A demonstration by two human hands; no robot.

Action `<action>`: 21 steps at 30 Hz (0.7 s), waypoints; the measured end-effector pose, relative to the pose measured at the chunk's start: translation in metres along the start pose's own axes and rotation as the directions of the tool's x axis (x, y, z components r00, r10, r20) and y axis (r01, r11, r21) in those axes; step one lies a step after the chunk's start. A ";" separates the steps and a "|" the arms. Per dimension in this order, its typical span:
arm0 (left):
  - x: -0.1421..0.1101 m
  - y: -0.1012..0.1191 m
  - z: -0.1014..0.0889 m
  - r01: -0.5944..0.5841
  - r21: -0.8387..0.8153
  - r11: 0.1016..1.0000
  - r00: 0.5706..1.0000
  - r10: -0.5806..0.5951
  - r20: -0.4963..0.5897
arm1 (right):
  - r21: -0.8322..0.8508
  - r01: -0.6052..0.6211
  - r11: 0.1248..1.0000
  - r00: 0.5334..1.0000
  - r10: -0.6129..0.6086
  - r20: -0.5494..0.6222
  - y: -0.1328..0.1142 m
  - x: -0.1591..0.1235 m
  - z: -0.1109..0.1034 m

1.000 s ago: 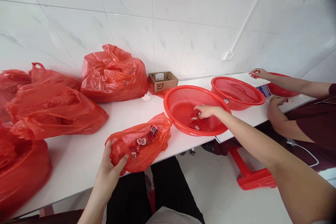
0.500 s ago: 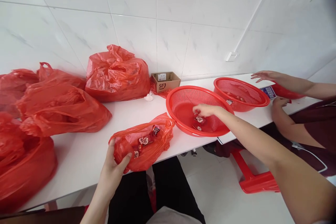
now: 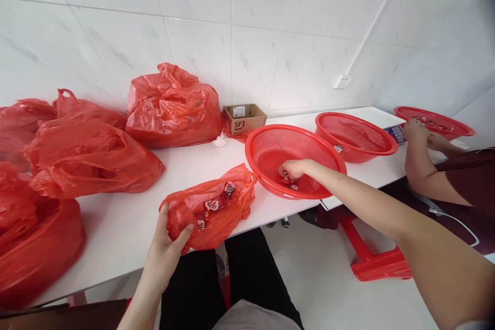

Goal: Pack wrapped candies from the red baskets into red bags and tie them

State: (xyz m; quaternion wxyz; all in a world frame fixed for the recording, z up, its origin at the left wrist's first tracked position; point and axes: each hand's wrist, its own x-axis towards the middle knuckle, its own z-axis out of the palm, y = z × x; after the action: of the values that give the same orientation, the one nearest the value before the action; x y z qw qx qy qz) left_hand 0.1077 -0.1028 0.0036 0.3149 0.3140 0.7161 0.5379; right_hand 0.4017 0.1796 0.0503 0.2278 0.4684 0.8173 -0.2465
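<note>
My left hand (image 3: 170, 240) is closed on the rim of a red plastic bag (image 3: 228, 224), thumb on the near side, keeping its mouth spread. Inside the bag lie several small dark-red wrapped packets (image 3: 212, 205) with pale printed labels. My right hand (image 3: 296, 168) reaches down into a red perforated plastic basket (image 3: 286, 137), its fingers pinched on a small red packet (image 3: 285, 178). Another packet (image 3: 294, 185) lies on the basket floor beneath the fingers, partly covered by the hand.
Full red bags (image 3: 172, 113) crowd the table's left and back. A small cardboard box (image 3: 247, 122) stands by the wall. Right of my basket are a second red basket (image 3: 350, 154) and a blue box (image 3: 396, 134). A co-worker's hands (image 3: 419, 131) are at a farther basket (image 3: 448, 116).
My right hand has shifted slightly left and down in the basket, and a packet now shows at its fingertips. The co-worker's hands have come together by the far basket, which now shows with packets.
</note>
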 end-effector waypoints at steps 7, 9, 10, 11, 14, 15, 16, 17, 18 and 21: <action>0.004 0.002 0.001 0.034 -0.016 0.999 0.998 -0.033 0.061 | 0.159 0.267 0.951 0.920 -0.202 -0.337 -0.014 -0.025 -0.037; 0.005 0.002 0.003 0.013 -0.035 0.999 0.998 -0.010 0.069 | 0.257 0.486 0.835 0.813 -0.325 -0.483 -0.051 -0.040 -0.038; 0.006 0.003 0.004 0.009 -0.044 0.999 0.997 -0.006 0.071 | 0.296 0.603 0.741 0.742 -0.385 -0.549 -0.073 -0.047 -0.034; 0.006 0.003 0.005 0.008 -0.053 0.999 0.997 -0.005 0.073 | 0.302 0.665 0.683 0.705 -0.440 -0.556 -0.095 -0.054 -0.029; 0.006 0.005 0.006 0.008 -0.058 0.998 0.998 -0.004 0.067 | 0.180 0.660 0.730 0.702 -0.512 -0.495 -0.147 -0.068 -0.012; 0.006 0.006 0.006 0.001 -0.052 0.999 0.998 0.002 0.061 | 0.129 0.632 0.764 0.712 -0.507 -0.487 -0.153 -0.069 -0.009; 0.006 0.005 0.005 -0.006 -0.044 0.999 0.998 0.008 0.058 | 0.086 0.600 0.795 0.718 -0.487 -0.498 -0.152 -0.069 -0.010; 0.007 0.005 0.003 -0.011 -0.036 0.999 0.998 0.013 0.056 | 0.057 0.559 0.827 0.722 -0.452 -0.524 -0.145 -0.067 -0.012; 0.007 0.003 0.002 -0.016 -0.030 0.999 0.998 0.017 0.053 | 0.042 0.493 0.869 0.743 -0.396 -0.539 -0.133 -0.064 -0.015; 0.009 -0.001 -0.002 -0.001 -0.024 1.000 0.998 0.003 0.058 | 0.034 0.151 0.988 0.898 -0.123 -0.423 -0.080 -0.054 -0.023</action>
State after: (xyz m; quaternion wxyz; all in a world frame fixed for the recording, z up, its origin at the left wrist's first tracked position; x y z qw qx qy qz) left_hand 0.1001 -0.0969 0.0022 0.3386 0.3264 0.7000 0.5374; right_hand 0.3525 0.1231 0.1159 0.0137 0.4590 0.8695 -0.1821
